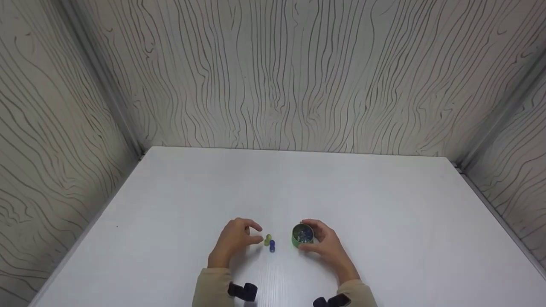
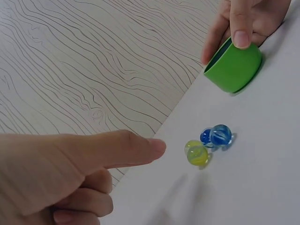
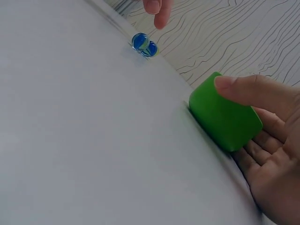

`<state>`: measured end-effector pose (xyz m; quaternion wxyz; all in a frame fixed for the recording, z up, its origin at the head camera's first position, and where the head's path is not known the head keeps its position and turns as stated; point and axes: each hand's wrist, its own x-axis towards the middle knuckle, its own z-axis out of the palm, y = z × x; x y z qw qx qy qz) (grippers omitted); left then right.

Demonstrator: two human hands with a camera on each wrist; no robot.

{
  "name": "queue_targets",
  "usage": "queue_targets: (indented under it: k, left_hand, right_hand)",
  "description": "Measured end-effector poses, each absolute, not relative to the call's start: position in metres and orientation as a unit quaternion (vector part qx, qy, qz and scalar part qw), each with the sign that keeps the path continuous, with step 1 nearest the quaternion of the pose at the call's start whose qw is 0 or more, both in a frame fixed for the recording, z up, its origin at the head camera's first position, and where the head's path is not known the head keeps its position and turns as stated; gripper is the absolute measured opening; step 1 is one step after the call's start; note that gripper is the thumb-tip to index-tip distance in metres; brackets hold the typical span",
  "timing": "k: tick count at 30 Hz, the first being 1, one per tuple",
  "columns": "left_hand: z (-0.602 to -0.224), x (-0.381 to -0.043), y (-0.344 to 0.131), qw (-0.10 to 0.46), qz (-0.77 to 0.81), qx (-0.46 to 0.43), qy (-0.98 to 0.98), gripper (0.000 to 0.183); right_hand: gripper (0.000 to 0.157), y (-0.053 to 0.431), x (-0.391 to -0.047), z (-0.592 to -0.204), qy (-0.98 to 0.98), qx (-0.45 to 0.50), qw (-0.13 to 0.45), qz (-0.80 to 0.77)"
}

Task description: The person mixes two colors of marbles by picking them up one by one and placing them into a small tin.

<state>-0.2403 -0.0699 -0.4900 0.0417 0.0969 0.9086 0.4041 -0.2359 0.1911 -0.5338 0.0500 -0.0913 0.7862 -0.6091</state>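
Around a small green cup my right hand curls, thumb on the near side and fingers on the far side. Dark, glassy marbles show inside the cup in the head view; the wrist views show mainly its smooth outer wall. To the cup's left, two yellow marbles and two blue marbles lie clustered on the white table. My left hand is just left of the marbles, its thumb and forefinger extended and apart with nothing between them. Its other fingers are bent, as the left wrist view shows.
The white table runs back to a wood-grain patterned wall. Similar panels stand at both sides, with grey metal posts in the corners. A tiny dark speck marks the tabletop at left.
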Motion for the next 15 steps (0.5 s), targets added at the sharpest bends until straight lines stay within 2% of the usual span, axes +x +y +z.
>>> queue_targets:
  k: [15]
  left_hand:
    - [-0.4924,-0.2421,-0.0664,0.075,0.38,0.068,0.919,0.02]
  right_hand:
    - [0.066,0.1912,-0.2352,-0.5325,0.79,-0.082,0.056,-0.605]
